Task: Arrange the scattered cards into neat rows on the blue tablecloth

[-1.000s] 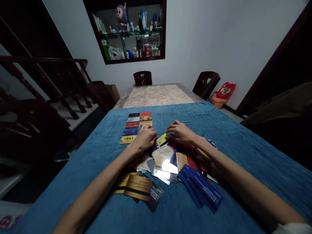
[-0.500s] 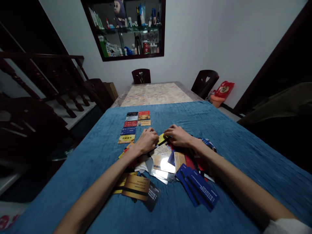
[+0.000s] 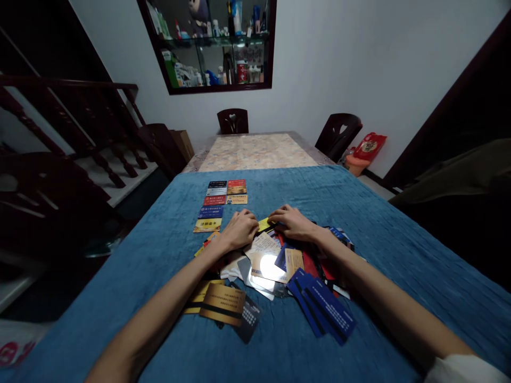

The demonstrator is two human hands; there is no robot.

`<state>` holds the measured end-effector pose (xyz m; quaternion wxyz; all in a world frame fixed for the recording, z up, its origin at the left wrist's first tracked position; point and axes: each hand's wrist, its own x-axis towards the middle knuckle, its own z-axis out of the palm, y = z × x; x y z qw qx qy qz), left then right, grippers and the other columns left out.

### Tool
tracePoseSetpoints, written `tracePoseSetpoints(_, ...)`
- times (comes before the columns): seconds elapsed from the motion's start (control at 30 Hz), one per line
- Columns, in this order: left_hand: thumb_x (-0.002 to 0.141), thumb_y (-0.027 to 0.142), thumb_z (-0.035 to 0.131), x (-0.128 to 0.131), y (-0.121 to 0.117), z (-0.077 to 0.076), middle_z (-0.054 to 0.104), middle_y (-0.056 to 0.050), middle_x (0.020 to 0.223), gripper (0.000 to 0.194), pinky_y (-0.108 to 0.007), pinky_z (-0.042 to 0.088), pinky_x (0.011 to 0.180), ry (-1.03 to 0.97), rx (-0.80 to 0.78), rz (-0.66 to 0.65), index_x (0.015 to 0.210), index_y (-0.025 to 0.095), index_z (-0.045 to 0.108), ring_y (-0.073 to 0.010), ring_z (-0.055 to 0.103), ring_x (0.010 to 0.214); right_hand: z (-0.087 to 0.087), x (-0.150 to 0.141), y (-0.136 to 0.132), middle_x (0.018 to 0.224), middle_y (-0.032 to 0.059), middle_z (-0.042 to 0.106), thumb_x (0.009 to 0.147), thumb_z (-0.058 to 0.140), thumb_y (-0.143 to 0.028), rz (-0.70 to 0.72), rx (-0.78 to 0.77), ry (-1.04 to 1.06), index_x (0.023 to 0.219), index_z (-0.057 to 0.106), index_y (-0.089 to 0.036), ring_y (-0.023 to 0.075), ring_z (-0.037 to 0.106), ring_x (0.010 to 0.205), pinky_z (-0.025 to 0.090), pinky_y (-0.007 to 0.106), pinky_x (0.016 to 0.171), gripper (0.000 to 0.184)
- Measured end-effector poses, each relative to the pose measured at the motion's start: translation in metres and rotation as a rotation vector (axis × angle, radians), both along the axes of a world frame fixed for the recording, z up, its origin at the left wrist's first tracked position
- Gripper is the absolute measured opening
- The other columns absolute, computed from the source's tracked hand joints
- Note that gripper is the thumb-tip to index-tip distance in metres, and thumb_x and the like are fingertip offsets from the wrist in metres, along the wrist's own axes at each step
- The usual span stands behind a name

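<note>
Between my two hands is a yellow card (image 3: 263,224) with a dark stripe, at the far side of a loose heap of cards. My left hand (image 3: 240,230) has its fingers curled at the card's left end. At the right end, the bent fingers of my right hand (image 3: 293,222) press on it; my fingertips are partly hidden. Nearer me in the heap lie a shiny pale card (image 3: 269,264), a tan card (image 3: 294,263), a gold card (image 3: 222,303) and blue cards (image 3: 329,308). My forearms cover some of the heap.
Left of the heap, several cards lie in neat rows, including a yellow card with large characters (image 3: 207,225) and a red card (image 3: 214,200). A blue cloth (image 3: 295,186) covers the near table. Chairs (image 3: 338,135) stand around the far end, below a wall cabinet (image 3: 219,91).
Both hands stay nearly in place at the yellow card, which shows slightly less between them. The view has shifted a little; the rows of cards look the same.
</note>
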<state>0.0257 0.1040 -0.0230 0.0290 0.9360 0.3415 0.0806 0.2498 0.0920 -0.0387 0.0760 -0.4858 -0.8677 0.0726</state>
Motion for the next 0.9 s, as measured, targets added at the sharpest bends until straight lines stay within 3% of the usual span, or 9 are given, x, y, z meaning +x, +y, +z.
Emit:
tracePoseSetpoints(0.3,0.093,0.029,0.056,0.0006,-0.0023,-0.0028,0.065,-0.009,0.107,0.021,-0.041,0.043,0.091,0.014,-0.019,0.004,0.103,0.019,0.071,-0.0256,0.052,0.106,0.0000,0.0019,0.0014,0.129,0.0102,0.064,0.089,0.059,-0.023,0.023,0.001,-0.040,0.120,0.069,-0.025,0.0289,0.049,0.112,0.040,0.040,0.090,0.033)
tracePoseSetpoints(0.63,0.093,0.034,0.057,0.0008,-0.0030,-0.0010,0.066,-0.008,0.105,0.022,-0.040,0.043,0.092,-0.004,-0.038,0.007,0.099,0.020,0.073,-0.0251,0.053,0.107,-0.0078,0.0051,0.0074,0.128,0.0110,0.065,0.087,0.060,-0.019,0.085,0.013,0.031,0.123,0.068,-0.022,0.0267,0.052,0.112,0.038,0.041,0.096,0.037)
tracePoseSetpoints(0.9,0.099,0.035,0.049,-0.0003,0.0020,-0.0031,0.071,-0.009,0.102,0.031,-0.039,0.043,0.094,-0.037,-0.022,0.012,0.095,0.018,0.074,-0.0240,0.057,0.106,-0.0015,0.0039,0.0031,0.118,0.0124,0.069,0.097,0.051,-0.026,0.060,0.049,0.026,0.121,0.069,-0.020,0.0255,0.052,0.107,0.038,0.039,0.092,0.030)
